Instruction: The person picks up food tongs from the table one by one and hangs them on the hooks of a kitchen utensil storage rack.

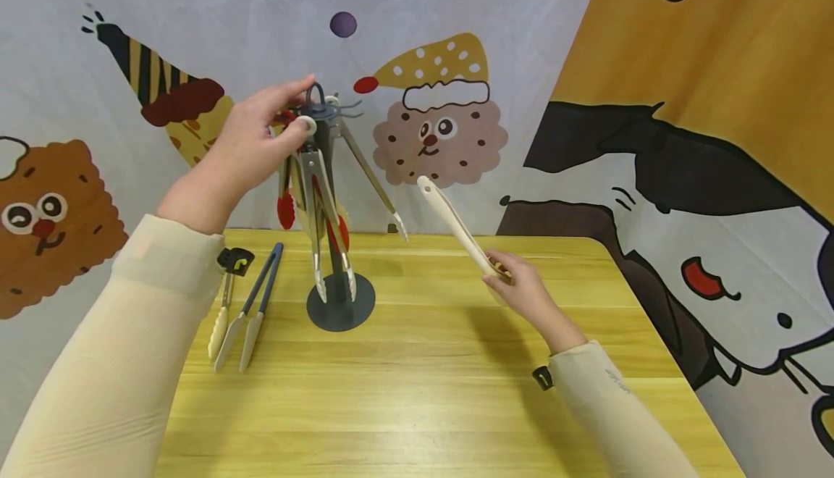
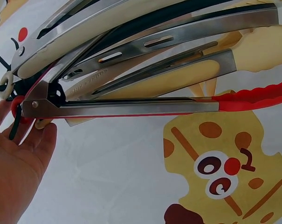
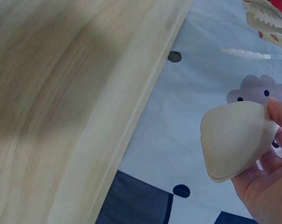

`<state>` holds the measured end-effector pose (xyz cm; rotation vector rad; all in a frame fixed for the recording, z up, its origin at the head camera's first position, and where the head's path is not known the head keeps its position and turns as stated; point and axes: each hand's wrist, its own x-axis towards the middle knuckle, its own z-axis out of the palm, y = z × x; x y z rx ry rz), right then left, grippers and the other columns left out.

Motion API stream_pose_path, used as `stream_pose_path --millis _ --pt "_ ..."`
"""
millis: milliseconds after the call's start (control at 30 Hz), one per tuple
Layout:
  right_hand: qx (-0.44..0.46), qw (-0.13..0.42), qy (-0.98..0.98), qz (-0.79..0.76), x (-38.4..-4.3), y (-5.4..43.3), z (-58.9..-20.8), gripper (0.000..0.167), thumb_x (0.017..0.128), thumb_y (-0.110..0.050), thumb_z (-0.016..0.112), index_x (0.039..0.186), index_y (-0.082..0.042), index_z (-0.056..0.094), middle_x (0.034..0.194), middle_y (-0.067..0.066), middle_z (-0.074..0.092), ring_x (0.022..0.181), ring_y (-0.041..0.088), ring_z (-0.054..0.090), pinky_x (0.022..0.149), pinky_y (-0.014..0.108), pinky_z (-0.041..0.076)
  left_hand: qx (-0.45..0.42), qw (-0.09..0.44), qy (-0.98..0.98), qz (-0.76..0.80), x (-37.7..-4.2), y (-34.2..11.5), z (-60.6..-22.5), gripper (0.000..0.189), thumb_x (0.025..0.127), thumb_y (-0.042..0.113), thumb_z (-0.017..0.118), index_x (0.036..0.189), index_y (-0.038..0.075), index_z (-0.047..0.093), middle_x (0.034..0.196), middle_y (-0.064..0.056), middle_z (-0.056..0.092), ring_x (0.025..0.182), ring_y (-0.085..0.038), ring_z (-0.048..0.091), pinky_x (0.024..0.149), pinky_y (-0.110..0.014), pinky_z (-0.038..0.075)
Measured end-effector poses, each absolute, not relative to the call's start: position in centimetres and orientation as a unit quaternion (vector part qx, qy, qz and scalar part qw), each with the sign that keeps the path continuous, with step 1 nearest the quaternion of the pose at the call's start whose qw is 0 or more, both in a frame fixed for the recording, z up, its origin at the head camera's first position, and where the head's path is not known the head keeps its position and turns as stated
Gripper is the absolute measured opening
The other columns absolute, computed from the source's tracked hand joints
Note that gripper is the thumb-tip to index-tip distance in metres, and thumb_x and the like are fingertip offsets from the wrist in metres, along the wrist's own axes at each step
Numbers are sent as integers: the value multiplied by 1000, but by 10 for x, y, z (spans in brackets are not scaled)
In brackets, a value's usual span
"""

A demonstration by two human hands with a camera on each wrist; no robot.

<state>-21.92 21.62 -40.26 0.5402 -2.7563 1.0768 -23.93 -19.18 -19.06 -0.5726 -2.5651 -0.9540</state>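
At the top of a dark rack (image 1: pixel 338 268) with hooks, my left hand (image 1: pixel 254 130) grips among the rings, its thumb by a white ring and its index finger at the top loop. Several metal tongs hang there, with cream, white or red tips; the red-tipped tongs (image 2: pixel 145 108) hang nearest the fingers in the left wrist view. Right of the rack, my right hand (image 1: pixel 524 286) holds cream tongs (image 1: pixel 452 217) above the table, pinching them near their broad flat heads (image 3: pixel 236 140). Their handle end points up toward the rack.
Left of the rack base, tongs with blue handles and grey heads (image 1: pixel 254 319) lie on the wooden table (image 1: pixel 423 405). Beside them lie smaller metal tongs with cream tips (image 1: pixel 220 329), partly hidden by the left wrist. A cartoon-printed cloth (image 1: pixel 260 14) hangs behind.
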Motion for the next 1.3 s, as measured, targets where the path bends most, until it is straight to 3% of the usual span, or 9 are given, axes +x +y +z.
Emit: stream_pose_path --millis 333,1300 --pt "182 68 -912 361 -220 209 -403 49 86 -13 68 133 -11 55 112 12 60 86 22 55 66 27 50 -208 179 -903 -330 -239 -191 -190 56 94 27 44 147 38 30 130 -10 51 112 -27 47 95 -52 39" --pt "200 99 -873 434 -221 179 -390 48 87 -13 66 134 -12 54 120 11 58 103 23 56 76 29 55 -198 189 -904 -329 -240 -190 -193 55 95 25 43 145 41 29 129 -6 52 106 -23 47 78 -34 33"
